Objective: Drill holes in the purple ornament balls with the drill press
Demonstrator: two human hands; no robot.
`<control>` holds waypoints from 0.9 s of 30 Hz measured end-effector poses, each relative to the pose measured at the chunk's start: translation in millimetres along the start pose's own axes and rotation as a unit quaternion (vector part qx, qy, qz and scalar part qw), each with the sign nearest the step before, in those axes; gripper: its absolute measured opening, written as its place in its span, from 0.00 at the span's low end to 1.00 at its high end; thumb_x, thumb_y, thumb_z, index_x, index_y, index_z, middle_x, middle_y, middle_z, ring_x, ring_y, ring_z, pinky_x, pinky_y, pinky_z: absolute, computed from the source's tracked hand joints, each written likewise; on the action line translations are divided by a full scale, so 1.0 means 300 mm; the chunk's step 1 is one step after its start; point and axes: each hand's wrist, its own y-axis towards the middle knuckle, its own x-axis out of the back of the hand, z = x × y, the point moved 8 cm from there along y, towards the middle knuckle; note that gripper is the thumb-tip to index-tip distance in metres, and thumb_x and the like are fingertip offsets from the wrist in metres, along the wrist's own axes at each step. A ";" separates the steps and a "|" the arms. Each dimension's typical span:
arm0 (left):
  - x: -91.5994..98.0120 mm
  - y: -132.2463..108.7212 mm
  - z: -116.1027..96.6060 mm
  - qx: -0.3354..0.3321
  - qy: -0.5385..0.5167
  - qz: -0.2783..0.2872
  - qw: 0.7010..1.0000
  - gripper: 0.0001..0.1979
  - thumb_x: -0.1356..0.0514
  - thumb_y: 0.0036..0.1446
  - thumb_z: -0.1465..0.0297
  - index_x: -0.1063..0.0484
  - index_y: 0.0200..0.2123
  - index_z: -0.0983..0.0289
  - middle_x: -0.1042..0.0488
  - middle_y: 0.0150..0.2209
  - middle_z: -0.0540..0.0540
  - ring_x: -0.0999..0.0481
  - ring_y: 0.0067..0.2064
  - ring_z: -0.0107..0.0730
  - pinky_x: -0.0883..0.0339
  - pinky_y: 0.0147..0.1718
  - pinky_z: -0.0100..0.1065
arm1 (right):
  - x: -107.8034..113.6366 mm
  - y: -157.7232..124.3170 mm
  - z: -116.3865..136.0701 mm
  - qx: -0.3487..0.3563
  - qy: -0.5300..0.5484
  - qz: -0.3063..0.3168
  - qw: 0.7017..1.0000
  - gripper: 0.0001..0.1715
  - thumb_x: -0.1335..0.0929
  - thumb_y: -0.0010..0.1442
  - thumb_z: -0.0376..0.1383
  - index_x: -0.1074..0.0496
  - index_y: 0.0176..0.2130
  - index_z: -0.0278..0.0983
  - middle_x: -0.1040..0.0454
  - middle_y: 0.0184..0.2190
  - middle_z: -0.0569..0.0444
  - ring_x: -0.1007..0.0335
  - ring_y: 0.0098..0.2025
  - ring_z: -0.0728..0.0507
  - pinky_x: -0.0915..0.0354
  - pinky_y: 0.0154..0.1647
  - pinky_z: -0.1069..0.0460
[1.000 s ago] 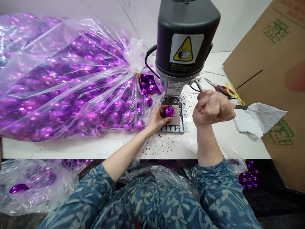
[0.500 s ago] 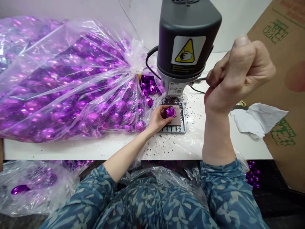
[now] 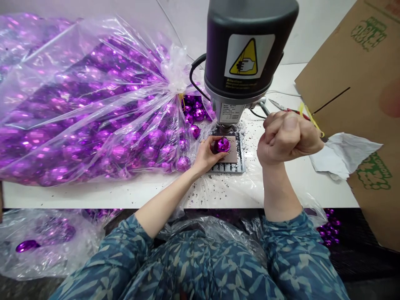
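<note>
Under a dark drill press (image 3: 250, 54), my left hand (image 3: 206, 156) pinches a shiny purple faceted ball (image 3: 222, 144) between thumb and fingers. The ball rests on a square tan board (image 3: 231, 156) that lies on the slotted metal base (image 3: 226, 168). Just above it is the drill chuck (image 3: 225, 128); whether the bit touches the ball I cannot tell. My right hand (image 3: 287, 139) is closed in a fist around the end of the press's feed lever (image 3: 264, 109), whose grip the fingers hide.
A big clear bag (image 3: 93, 121) of purple balls fills the left of the white table (image 3: 103, 198). Loose balls (image 3: 198, 113) lie beside it. At right are pliers (image 3: 278, 105), crumpled white paper (image 3: 346, 156) and a cardboard box (image 3: 337, 104). Dark shavings surround the base.
My right hand has come down and slightly left with the lever, uncovering the pliers behind it. My left hand keeps the ball in the same place.
</note>
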 end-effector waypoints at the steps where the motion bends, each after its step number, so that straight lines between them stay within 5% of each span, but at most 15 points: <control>1: -0.002 0.000 -0.001 0.002 -0.003 0.003 1.000 0.28 0.22 0.46 0.74 0.24 0.50 0.62 0.20 0.40 0.53 0.21 0.37 0.34 0.26 0.36 0.35 | 0.002 -0.006 -0.004 0.006 0.004 0.003 1.000 0.34 0.32 0.68 0.37 0.58 0.22 0.37 0.57 0.13 0.63 0.58 0.13 0.58 0.57 0.15 0.55; 14: 0.007 0.000 0.023 -0.024 0.017 -0.022 0.999 0.29 0.20 0.44 0.71 0.23 0.49 0.60 0.22 0.37 0.53 0.23 0.40 0.39 0.27 0.37 0.39 | 0.003 -0.028 0.009 0.099 0.025 0.030 0.994 0.30 0.34 0.67 0.32 0.58 0.23 0.38 0.55 0.13 0.65 0.61 0.12 0.57 0.55 0.12 0.56; 27: 0.002 -0.001 0.012 -0.011 0.012 -0.011 1.000 0.28 0.21 0.45 0.72 0.24 0.49 0.59 0.21 0.40 0.53 0.22 0.43 0.41 0.25 0.42 0.40 | 0.021 -0.048 -0.002 0.113 -0.013 0.026 0.993 0.31 0.35 0.65 0.35 0.59 0.21 0.39 0.51 0.10 0.65 0.60 0.10 0.55 0.55 0.10 0.54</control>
